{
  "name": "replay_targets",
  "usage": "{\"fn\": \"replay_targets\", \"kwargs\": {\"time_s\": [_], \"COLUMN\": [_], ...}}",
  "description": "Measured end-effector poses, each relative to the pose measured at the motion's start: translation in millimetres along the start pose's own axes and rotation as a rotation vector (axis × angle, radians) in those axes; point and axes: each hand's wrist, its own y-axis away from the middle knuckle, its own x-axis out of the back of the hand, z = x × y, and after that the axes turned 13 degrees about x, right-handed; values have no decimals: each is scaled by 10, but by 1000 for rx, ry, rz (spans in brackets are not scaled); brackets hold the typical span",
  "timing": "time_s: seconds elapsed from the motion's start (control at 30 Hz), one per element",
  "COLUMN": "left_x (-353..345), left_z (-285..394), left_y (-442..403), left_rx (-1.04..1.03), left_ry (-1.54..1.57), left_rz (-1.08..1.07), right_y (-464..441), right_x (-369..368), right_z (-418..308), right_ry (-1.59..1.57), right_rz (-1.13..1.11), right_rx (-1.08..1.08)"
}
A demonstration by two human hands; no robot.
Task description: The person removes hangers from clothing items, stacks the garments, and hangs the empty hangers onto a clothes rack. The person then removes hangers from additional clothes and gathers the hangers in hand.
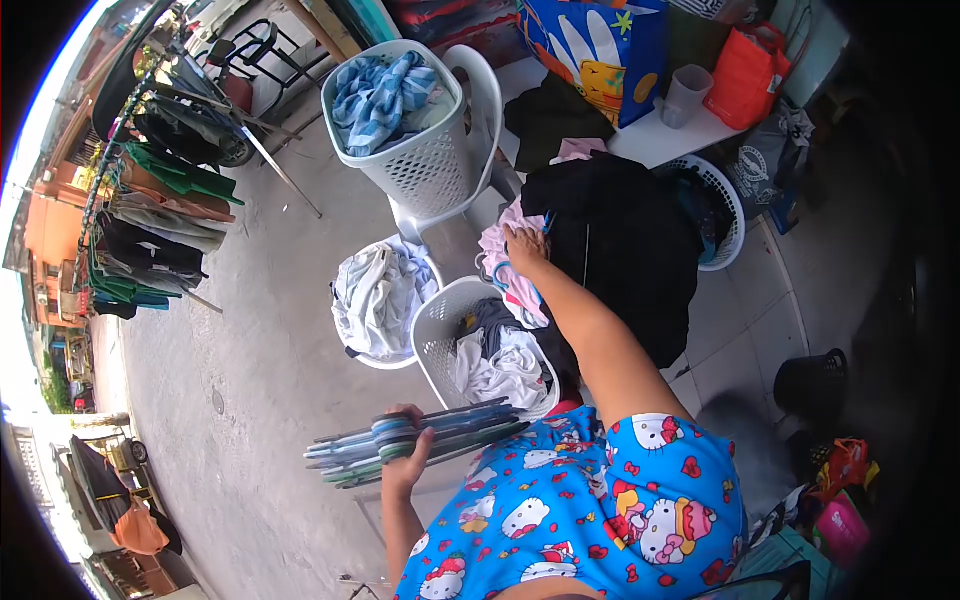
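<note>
My left hand [405,458] is closed around a bundle of plastic hangers [470,432] in blue, grey and green, held out at the lower middle. Reaching forward, my right hand [527,248] has its fingers bent into a pink garment [505,225]; the fingertips are partly lost in the cloth. This garment lies beside a large black cloth [625,250]. Below it stands a white laundry basket [428,335] with white and dark clothes inside.
A round basin [388,362] of white clothes stands left of the basket. Behind, a tall white basket [425,175] of blue cloth sits on a white plastic chair [485,95]. Clothes hang on a rack [160,215] at left. Another basket [735,215] stands at right.
</note>
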Motion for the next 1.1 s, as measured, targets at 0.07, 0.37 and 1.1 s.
{"fn": "replay_targets", "kwargs": {"time_s": [0.07, 0.37, 1.1], "left_x": [37, 64, -374], "left_z": [-66, -218, 1442], "left_y": [70, 172, -470], "left_rx": [25, 194, -784], "left_ry": [14, 218, -402], "left_rz": [35, 90, -353], "right_y": [1, -137, 665], "right_x": [168, 182, 3746], "right_z": [60, 74, -843], "right_ry": [-87, -141, -182], "right_rz": [-41, -571, 371], "right_rx": [147, 572, 592]}}
